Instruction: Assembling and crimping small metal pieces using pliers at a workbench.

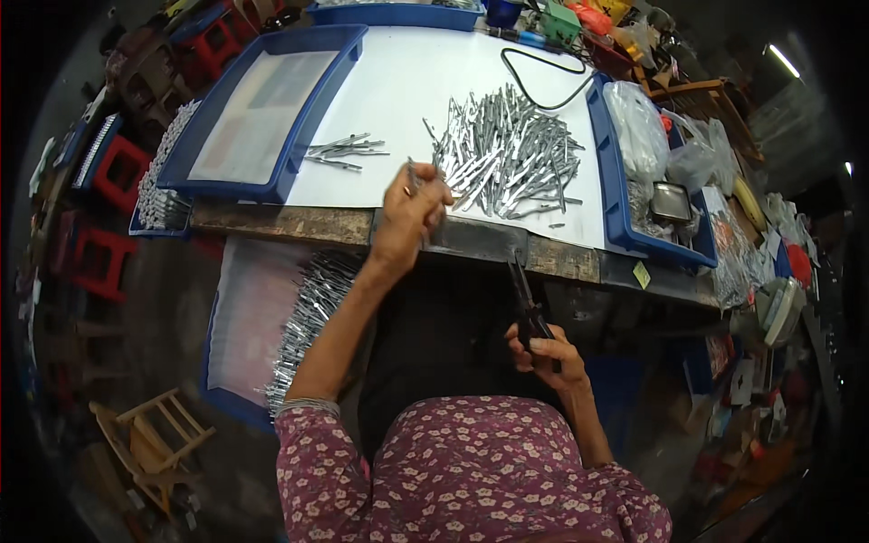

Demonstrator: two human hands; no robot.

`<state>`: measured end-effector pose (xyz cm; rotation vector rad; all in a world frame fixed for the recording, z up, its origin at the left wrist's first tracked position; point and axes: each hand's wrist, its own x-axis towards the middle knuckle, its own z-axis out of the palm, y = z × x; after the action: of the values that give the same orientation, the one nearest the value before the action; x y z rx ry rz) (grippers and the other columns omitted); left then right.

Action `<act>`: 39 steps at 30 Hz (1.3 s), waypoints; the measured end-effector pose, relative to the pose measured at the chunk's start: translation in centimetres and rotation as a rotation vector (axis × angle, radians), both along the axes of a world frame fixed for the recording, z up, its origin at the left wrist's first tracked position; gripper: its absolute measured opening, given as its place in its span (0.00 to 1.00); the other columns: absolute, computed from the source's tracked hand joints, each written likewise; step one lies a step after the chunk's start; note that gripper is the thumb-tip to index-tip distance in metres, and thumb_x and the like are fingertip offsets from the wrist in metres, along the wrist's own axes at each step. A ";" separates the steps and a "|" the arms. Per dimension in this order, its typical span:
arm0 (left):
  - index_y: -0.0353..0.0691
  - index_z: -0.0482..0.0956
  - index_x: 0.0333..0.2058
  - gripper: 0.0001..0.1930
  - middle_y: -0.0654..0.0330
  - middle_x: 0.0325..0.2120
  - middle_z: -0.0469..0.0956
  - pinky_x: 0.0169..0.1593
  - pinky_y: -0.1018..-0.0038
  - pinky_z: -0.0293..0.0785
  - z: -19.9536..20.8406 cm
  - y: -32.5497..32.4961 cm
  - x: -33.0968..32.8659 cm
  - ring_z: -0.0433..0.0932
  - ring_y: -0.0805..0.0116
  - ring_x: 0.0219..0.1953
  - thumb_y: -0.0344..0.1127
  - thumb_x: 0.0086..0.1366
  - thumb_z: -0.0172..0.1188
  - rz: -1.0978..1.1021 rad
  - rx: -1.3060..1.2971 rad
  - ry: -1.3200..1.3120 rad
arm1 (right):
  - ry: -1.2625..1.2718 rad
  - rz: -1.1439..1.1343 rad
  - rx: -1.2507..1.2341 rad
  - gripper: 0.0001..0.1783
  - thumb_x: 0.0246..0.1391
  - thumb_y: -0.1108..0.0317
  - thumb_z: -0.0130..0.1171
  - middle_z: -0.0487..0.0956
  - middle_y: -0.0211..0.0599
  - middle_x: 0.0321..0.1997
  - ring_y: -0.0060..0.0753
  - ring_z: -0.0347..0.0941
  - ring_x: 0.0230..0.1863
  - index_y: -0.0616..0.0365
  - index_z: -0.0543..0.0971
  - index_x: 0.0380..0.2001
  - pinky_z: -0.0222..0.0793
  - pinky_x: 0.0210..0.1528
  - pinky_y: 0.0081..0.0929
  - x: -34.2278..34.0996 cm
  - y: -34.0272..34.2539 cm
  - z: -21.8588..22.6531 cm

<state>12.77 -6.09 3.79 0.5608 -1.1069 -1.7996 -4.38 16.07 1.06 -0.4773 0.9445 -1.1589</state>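
My left hand is raised over the table's front edge, its fingers closed round a slender metal piece that sticks up from them. Lower down, in front of my body, my right hand grips a dark pair of long-nose pliers, its narrow tips pointing up at the table edge. A big heap of similar grey metal pieces lies on the white tabletop, right of my left hand. Several more metal pieces lie apart at the left, beside a blue tray.
The blue tray stands at the left of the white table. Another blue tray at the right holds plastic bags and a metal tin. A black cable curls behind the heap. Below the table, a bin holds more metal pieces.
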 end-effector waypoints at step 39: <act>0.34 0.73 0.28 0.08 0.51 0.25 0.75 0.40 0.65 0.67 -3.9 -6.8 -4.3 0.72 0.56 0.33 0.31 0.50 0.59 0.057 -0.948 -1.146 | 0.421 0.173 0.009 0.24 0.41 0.57 0.60 0.67 0.27 0.22 0.17 0.60 0.23 0.64 0.72 0.38 0.53 0.25 0.18 2.3 0.0 -0.9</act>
<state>8.50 -12.87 -0.12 1.0010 -2.4327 -0.5890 -2.11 16.04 0.11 -0.8000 1.2420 -0.9121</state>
